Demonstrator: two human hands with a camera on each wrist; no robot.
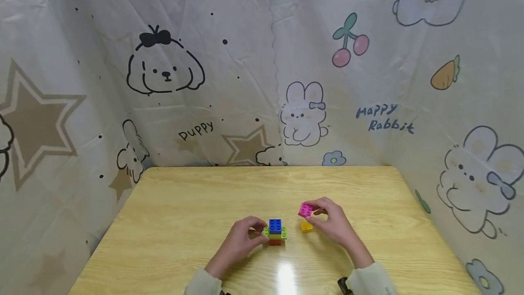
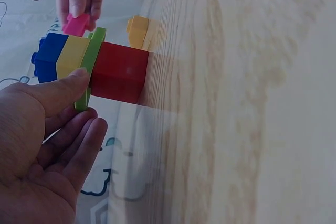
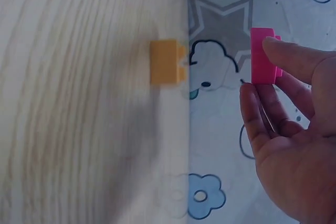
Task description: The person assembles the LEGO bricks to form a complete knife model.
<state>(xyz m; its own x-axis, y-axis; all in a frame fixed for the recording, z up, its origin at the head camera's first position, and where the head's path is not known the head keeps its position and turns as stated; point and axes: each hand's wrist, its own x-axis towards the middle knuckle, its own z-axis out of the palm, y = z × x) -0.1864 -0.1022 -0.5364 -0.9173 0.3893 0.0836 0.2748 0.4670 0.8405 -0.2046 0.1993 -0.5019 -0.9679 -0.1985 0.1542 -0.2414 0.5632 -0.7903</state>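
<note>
- You're in a small screened-off nook, like a makeshift booth; whether a home or studio surrounds it, you can't tell.
- Creased, cartoon-printed sheeting [image 1: 241, 58] walls you in ahead and on both sides (its lettering [image 1: 389, 125] even reads "Happy Rabbit").
- Your wood-grain table [image 1: 204, 195] reaches back to that sheeting, and toy bricks [image 1: 275, 226] give it a playroom look.

Brick stack [image 1: 275, 232] on table [image 1: 196, 195], my left hand [image 1: 243, 236] at its left, loose brick [image 1: 305, 227] rightward, held brick [image 1: 304, 210] in right hand [image 1: 332, 221].
</note>
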